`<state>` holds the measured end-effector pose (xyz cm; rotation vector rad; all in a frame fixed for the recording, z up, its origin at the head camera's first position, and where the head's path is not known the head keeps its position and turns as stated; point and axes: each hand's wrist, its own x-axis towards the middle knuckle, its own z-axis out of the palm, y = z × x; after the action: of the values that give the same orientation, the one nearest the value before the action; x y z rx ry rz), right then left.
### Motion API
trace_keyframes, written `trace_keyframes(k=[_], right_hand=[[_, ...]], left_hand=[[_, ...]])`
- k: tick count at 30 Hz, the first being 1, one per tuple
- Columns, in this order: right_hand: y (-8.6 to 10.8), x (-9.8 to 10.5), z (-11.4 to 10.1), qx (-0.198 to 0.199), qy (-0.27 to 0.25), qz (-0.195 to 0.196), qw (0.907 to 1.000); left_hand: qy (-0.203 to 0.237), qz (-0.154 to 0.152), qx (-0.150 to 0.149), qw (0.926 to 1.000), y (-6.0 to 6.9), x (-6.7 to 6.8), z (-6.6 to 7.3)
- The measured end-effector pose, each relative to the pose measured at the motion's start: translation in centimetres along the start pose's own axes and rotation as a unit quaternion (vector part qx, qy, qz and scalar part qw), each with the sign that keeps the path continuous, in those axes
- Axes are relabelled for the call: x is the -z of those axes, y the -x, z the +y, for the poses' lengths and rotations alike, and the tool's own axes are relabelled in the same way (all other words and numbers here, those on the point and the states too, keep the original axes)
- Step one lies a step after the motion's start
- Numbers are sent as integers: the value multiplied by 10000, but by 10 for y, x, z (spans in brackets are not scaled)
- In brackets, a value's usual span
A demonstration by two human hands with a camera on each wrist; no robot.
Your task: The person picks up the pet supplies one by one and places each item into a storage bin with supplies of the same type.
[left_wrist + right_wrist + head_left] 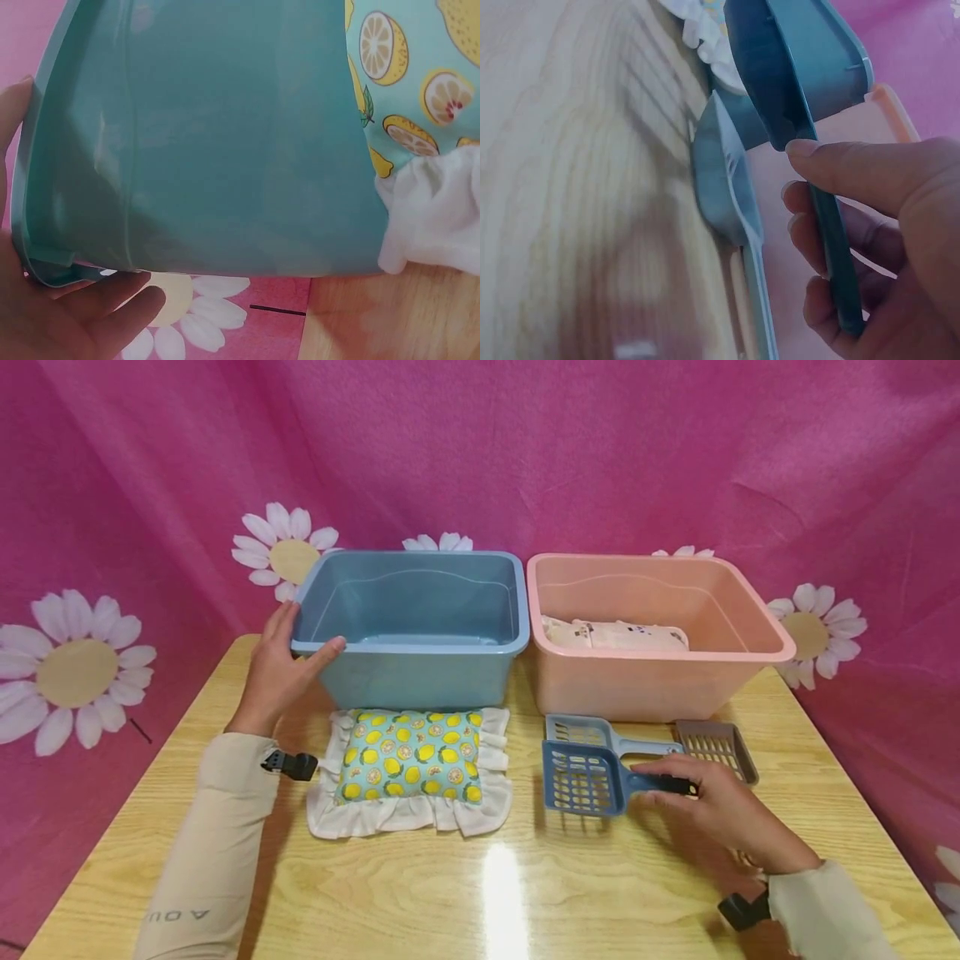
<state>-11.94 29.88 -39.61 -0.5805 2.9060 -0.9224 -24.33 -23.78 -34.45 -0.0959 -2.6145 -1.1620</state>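
The head view shows a person's left hand at the near left corner of a light blue, rectangular plastic bin, probably set there to steady it. Its thumb lies over the front rim and its fingers reach along the left side, so the hand is spread wide yet grips the corner between them.

The right hand is closed round the handle of a dark blue, slotted plastic scoop, thumb on one side and bent fingers on the other; in the right wrist view the scoop is clear of the wooden table. Holding it by the handle presumably leaves the slotted head free, pointing toward the person's left.

Just behind it lies a pale blue-grey slotted plastic scoop, and a brown slotted plastic scoop rests beyond the right hand. All three are before a pink, rectangular plastic bin containing a pale, patterned fabric bundle. A lemon-print cushion with white ruffles lies flat in front of the blue bin, likely within easy reach there.
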Motion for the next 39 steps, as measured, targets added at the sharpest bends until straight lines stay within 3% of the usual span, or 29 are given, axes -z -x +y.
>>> trace_keyframes(k=[6,13,19,25,31,39], right_hand=[[-9,3,-3,665,-83,274,9974],[-20,15,-18,810,-11,435,9958],[-28,24,-29,1370,43,681,9882],[-35,31,-40,1363,-307,606,9883],[-49,39,-52,1635,-574,626,9829],[-67,53,-69,1786,-516,575,9809]], left_hand=[[27,-14,10,10000,0,0,-1],[81,12,-10,10000,-1,1,2],[32,8,-48,10000,-1,1,3],[26,-17,6,10000,1,0,0],[82,-5,36,10000,4,0,-1],[52,49,52,10000,2,-3,-1]])
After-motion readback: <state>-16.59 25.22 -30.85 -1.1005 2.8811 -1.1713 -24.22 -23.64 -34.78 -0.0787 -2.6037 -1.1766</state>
